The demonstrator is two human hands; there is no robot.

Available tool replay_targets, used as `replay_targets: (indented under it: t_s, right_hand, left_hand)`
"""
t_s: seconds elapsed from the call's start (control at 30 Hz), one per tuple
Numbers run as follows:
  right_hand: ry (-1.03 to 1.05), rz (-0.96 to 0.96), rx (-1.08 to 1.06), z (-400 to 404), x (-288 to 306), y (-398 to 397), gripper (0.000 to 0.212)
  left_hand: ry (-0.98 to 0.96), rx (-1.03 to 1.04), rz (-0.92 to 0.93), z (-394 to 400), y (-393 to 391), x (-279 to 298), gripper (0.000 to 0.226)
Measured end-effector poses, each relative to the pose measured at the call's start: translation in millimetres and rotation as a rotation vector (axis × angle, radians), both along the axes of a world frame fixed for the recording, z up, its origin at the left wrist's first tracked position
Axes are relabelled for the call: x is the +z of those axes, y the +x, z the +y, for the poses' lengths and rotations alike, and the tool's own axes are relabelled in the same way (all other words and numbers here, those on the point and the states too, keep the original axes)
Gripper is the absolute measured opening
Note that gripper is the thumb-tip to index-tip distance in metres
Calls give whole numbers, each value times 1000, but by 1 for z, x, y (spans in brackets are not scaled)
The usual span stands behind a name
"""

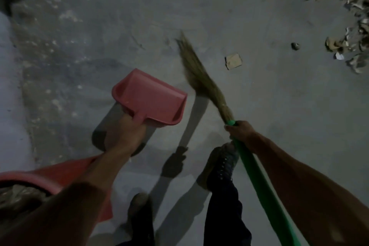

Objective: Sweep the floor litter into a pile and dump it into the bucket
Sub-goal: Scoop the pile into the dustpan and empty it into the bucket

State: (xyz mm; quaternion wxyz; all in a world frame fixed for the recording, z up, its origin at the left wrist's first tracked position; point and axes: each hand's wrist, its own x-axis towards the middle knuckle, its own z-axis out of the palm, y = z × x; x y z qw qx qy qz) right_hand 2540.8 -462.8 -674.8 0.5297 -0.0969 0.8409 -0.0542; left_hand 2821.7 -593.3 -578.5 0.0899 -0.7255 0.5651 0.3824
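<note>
Dim, bare utility space, maybe storeroom or unfinished building. Stained grey concrete floor (pixel 79 50) fills frame; heap of paper and cardboard litter (pixel 347 6) upper right; no furniture in shot.

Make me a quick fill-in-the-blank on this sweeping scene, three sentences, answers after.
1. The left hand holds a pink ____.
2. The broom in the right hand has a ____ handle.
3. The bucket sits at the person's ____ side.

Missing words: dustpan; green; left
</note>
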Motion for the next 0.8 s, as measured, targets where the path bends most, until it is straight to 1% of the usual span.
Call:
replay_targets:
  t_s: [0.07,0.13,0.2,0.3,0.37,0.43,0.5,0.57,0.63,0.73,0.8]
  right_hand:
    - [-8,-7,-141,-6,-5,-52,36]
    - [-6,6,-211,-10,-5,-102,31]
    - [-11,23,-248,-15,-5,-156,28]
    - [-24,74,-294,-19,0,-228,33]
    - [-54,139,-254,-20,7,-261,35]
    - [-115,192,-157,-19,17,-274,30]
    - [-174,189,-46,-11,23,-272,24]
    - [-182,146,73,2,25,-260,22]
    - [-123,71,174,18,24,-249,25]
    - [-9,-17,178,36,19,-257,30]
    - [40,10,139,42,14,-281,33]
  left_hand:
    - [10,-11,-26,-2,-38,-6,40]
    - [19,-11,-36,-4,-77,-12,44]
    - [14,-24,-46,-7,-114,-18,49]
    - [8,-78,-95,-11,-163,-23,47]
    - [6,-91,-105,-14,-191,-24,44]
    - [-5,-121,-98,-17,-217,-23,40]
    - [5,-147,-82,-20,-243,-19,35]
    - [10,-169,-76,-23,-267,-14,31]
    - [-11,-206,-105,-24,-289,-13,32]
    - [-25,-257,-103,-26,-315,-16,39]
    - [-33,-293,-85,-28,-330,-22,43]
